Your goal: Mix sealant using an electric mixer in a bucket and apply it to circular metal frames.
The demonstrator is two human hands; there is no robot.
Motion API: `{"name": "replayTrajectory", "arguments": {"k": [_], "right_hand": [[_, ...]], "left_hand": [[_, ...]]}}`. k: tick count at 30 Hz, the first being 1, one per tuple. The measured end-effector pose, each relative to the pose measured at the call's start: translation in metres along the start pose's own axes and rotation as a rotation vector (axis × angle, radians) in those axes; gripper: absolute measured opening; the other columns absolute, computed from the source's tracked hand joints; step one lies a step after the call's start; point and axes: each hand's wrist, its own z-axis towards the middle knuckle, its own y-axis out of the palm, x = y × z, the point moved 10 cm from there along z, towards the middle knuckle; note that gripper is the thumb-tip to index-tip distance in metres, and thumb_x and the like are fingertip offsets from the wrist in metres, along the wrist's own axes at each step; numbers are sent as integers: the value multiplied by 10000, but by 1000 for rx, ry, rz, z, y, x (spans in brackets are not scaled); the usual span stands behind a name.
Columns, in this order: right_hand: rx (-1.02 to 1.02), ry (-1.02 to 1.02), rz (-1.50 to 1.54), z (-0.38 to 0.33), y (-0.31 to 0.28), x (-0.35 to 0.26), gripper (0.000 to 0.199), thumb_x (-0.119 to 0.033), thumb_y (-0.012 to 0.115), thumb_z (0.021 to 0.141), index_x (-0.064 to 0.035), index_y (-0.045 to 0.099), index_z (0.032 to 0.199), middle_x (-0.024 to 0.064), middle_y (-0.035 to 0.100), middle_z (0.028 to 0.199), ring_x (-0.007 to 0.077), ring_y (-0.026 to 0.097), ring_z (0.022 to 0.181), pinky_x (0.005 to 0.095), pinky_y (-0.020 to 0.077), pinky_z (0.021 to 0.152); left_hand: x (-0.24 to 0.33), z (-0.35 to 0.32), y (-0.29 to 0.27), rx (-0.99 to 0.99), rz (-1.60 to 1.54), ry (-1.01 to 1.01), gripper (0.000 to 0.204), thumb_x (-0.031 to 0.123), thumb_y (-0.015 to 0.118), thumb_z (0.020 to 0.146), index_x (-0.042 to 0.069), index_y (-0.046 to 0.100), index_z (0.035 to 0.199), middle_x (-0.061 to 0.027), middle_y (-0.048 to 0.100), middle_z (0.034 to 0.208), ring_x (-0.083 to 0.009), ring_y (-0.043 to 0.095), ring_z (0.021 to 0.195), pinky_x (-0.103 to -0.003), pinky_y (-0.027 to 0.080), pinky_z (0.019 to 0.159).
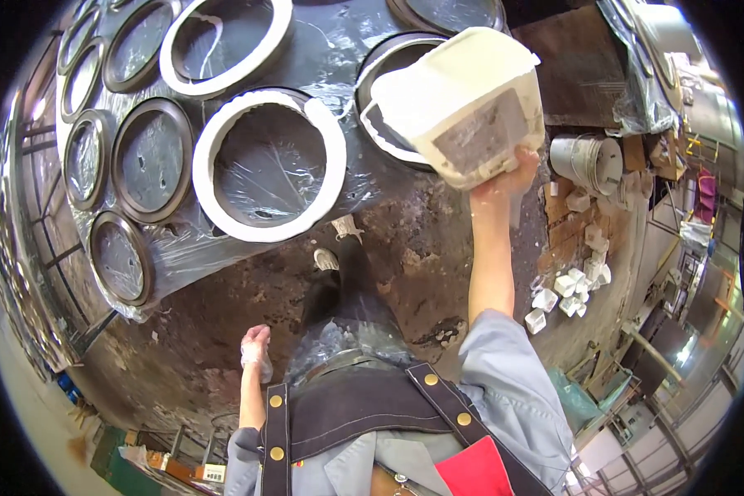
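Note:
My right hand (517, 172) grips a white plastic tub (463, 91) by its near lower edge, with a greyish label patch on its side. The tub is tilted over a dark ring mould (364, 76) that carries a thin white band and is partly hidden beneath it. To the left, another ring (332, 157) is covered by a thick white layer. A similar white-coated ring (169, 66) lies farther back. My left hand (256, 343) hangs low beside my leg, away from the table, its fingers curled with nothing visible in them.
Several bare dark rings (188, 161) lie on the plastic-covered table (202, 260). On the floor at right are a grey-white bucket (583, 161) and a cluster of small white pieces (574, 289). My shoes (326, 259) are near the table's front edge.

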Motion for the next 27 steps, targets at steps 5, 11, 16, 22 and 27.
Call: {"name": "replayTrajectory", "arguments": {"k": [5, 11, 16, 22, 27], "right_hand": [[-2, -64, -32, 39, 18, 10, 755, -337, 586, 614, -58, 355, 1277, 127, 425, 1184, 302, 408, 1135, 436, 387, 948], [-67, -201, 20, 84, 17, -18, 641, -304, 527, 715, -39, 362, 1275, 125, 439, 1220, 295, 440, 1136, 446, 429, 926], [-36, -205, 93, 105, -5, -37, 625, -331, 505, 735, -31, 385, 1270, 122, 465, 1221, 301, 473, 1119, 447, 439, 914], [30, -210, 77, 120, -81, -26, 570, -464, 383, 871, -94, 363, 1304, 115, 448, 1283, 276, 496, 1109, 485, 422, 935], [152, -114, 188, 71, -14, 3, 628, -447, 490, 834, -61, 364, 1313, 133, 341, 1384, 332, 347, 1251, 543, 309, 1005]], "left_hand": [[-8, 0, -5, 37, -19, -6, 249, 202, 652, 790, 60, 613, 991, -4, 610, 765, -78, 513, 621, -222, 410, 546], [-15, 14, -4, 31, -65, -11, 256, 204, 672, 778, 53, 619, 978, 1, 606, 751, -83, 522, 629, -231, 421, 557], [1, 7, 2, 9, -71, -28, 262, 201, 673, 778, 50, 617, 985, 0, 611, 776, -81, 523, 631, -224, 416, 542], [38, -7, 5, 52, 32, 23, 264, 204, 664, 779, 51, 618, 989, -10, 623, 812, -99, 543, 679, -240, 437, 594], [46, -26, -19, 125, 56, 47, 271, 203, 662, 775, 60, 620, 1002, -27, 638, 862, -117, 559, 750, -263, 456, 686]]}}
